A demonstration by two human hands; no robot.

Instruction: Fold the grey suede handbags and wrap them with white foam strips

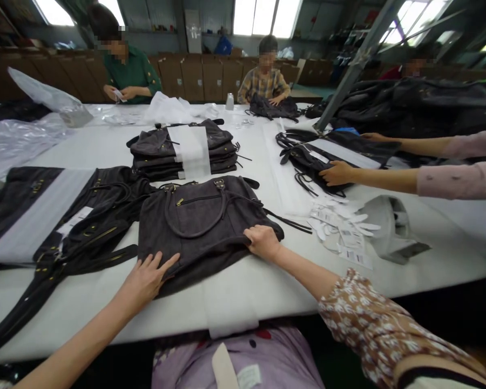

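Observation:
A dark grey handbag [198,227] lies flat on the white table in front of me, its looped handle folded down over a zipped pocket. Spread across the bag's lower left corner, my left hand [149,275] rests with fingers stretched out. My right hand [262,242] is closed on the bag's lower right edge, gripping the material. Beneath the bag's near side, a strip of white wrapping [230,319] hangs over the table edge. Left of the bag is another dark bag [105,216] with a white band and a paper tag.
A stack of dark bags [182,154] stands behind. On the right lie paper tags [344,232] and a grey tape dispenser [391,227]. A co-worker's hands [340,174] handle a banded bag at right; two other people work across the table. Clear plastic [20,143] lies far left.

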